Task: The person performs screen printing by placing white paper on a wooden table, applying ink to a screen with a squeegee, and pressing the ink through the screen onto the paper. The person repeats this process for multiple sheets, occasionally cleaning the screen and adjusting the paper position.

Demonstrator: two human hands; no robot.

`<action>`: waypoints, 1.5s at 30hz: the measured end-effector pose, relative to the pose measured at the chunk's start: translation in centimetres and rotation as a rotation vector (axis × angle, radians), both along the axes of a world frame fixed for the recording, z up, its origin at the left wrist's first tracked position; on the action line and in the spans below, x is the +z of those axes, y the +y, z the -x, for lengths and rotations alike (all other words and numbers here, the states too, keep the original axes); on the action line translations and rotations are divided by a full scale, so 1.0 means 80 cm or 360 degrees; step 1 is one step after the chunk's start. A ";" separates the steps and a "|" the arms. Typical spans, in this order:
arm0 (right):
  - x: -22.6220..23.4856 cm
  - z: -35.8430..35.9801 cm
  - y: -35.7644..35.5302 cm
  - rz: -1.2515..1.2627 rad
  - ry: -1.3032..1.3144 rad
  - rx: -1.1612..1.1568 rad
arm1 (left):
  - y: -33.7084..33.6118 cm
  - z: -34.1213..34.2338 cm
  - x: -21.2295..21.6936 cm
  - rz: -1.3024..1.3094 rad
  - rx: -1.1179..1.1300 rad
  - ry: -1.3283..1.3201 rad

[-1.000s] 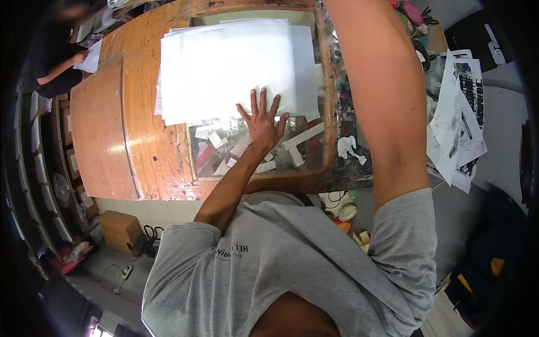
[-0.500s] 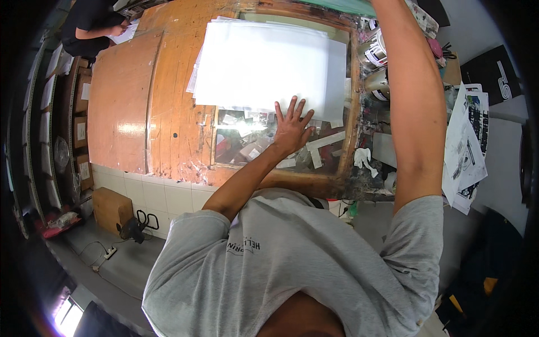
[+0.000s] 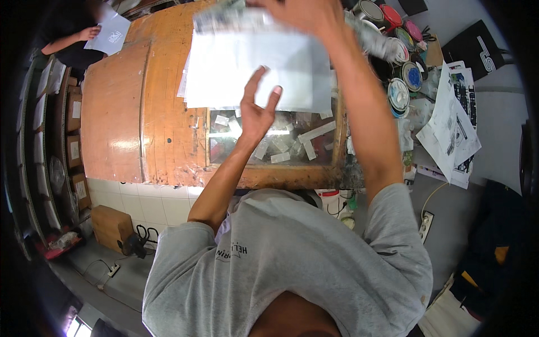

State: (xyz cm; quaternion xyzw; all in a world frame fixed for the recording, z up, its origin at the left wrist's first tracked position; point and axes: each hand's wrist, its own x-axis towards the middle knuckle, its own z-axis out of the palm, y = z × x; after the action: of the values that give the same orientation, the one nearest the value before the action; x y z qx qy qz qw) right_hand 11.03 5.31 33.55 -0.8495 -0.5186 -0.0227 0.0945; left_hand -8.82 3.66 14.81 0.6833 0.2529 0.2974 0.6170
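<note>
A stack of white sheets point(image 3: 241, 73) lies over the far part of a glass panel point(image 3: 292, 149) framed in the wooden table. My left hand point(image 3: 258, 115) is over the stack's near edge, fingers apart and holding nothing; whether it touches the paper I cannot tell. At the top of the picture my right hand point(image 3: 311, 14) is smeared by motion and partly cut off. Beside it a blurred grey, patterned strip point(image 3: 233, 21) lies across the stack's far edge; its kind is unclear, as is whether the right hand grips it.
Several open paint cans point(image 3: 398, 94) crowd the table's right side, beside loose printed papers point(image 3: 452, 126). A brown board point(image 3: 115, 106) covers the table's left part. At the far left another person holds a printed sheet point(image 3: 112, 35). Shelves with boxes point(image 3: 73, 109) stand left.
My left hand has lifted from lying flat on the sheets and moved left. My right arm has swung inward, bringing its hand into view over the stack's far edge. The blurred patterned strip has appeared there.
</note>
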 end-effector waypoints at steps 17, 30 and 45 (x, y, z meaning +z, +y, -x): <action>-0.313 0.148 -0.119 -0.0081 0.0098 -0.0015 | -0.003 0.038 -0.115 0.2016 0.0495 0.0133; -0.314 -0.074 0.006 0.0099 0.0213 -0.0079 | 0.000 0.037 -0.109 0.1967 0.0514 0.0293; -0.135 0.081 -0.098 -0.0213 0.0096 0.0077 | 0.038 0.023 0.030 0.1633 0.0062 -0.0131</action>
State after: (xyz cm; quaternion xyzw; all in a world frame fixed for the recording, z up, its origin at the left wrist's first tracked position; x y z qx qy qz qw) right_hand 4.58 -2.49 22.75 -0.8288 -0.5331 -0.0295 0.1673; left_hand -10.63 6.73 17.21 0.2754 0.3546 0.1730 0.8766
